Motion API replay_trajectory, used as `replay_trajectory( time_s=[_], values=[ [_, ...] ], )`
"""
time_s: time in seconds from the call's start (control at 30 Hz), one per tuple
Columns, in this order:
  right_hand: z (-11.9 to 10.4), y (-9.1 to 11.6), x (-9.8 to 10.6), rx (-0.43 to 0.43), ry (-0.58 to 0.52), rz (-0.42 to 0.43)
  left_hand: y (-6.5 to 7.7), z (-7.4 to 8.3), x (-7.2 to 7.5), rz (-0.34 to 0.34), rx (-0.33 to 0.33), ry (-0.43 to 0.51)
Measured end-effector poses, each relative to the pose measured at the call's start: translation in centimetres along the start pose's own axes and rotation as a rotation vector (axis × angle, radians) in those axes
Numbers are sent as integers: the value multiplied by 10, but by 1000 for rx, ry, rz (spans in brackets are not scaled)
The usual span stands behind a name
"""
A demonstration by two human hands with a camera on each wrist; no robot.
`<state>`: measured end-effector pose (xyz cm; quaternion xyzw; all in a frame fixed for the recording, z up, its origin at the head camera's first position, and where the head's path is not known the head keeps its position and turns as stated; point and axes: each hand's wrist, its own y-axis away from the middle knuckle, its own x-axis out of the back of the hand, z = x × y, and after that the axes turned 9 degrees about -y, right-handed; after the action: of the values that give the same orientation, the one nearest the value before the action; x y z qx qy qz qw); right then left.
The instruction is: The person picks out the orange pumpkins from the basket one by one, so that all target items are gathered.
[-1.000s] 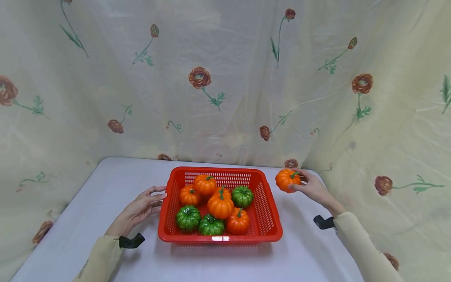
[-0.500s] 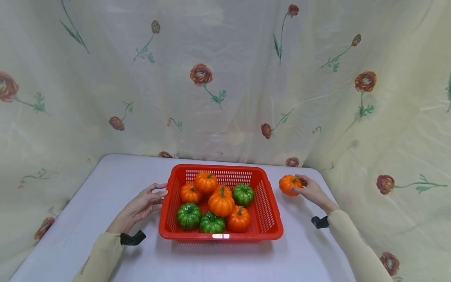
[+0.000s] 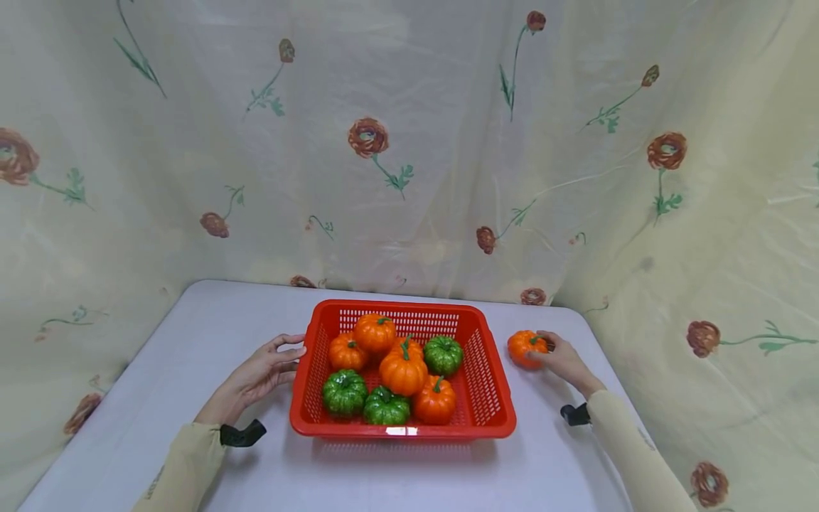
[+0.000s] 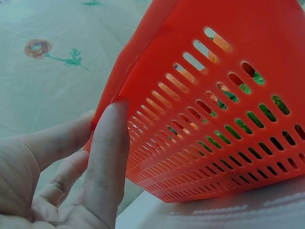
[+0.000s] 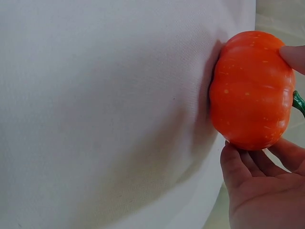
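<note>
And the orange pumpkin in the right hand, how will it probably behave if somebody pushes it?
The orange pumpkin may rock or roll when pushed, because its sides are rounded. Its glossy skin could be a little slippery. It is probably stiff: no dent shows where the right hand holds it.

Pumpkins (image 3: pixel 404 375) lie in a basket (image 3: pixel 463 431) on the worktop (image 3: pixel 384 483), between my left hand (image 3: pixel 259 372) and a separate pumpkin (image 3: pixel 524 349) in my right hand (image 3: pixel 565 360).

The right hand (image 3: pixel 564 361) has lowered its orange pumpkin (image 3: pixel 523 348) from above the counter (image 3: pixel 397 476) to the surface, near the far right corner. The right sleeve (image 3: pixel 630 441) has descended with it.
</note>
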<state>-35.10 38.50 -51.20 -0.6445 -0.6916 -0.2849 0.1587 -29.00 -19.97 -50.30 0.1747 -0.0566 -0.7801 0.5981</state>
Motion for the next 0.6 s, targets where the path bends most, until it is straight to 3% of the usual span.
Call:
replay_trajectory(
  time_s=[0.6],
  values=[
    [3, 3, -4, -34, -36, 15, 0, -1, 0, 3, -7, 11]
  ],
)
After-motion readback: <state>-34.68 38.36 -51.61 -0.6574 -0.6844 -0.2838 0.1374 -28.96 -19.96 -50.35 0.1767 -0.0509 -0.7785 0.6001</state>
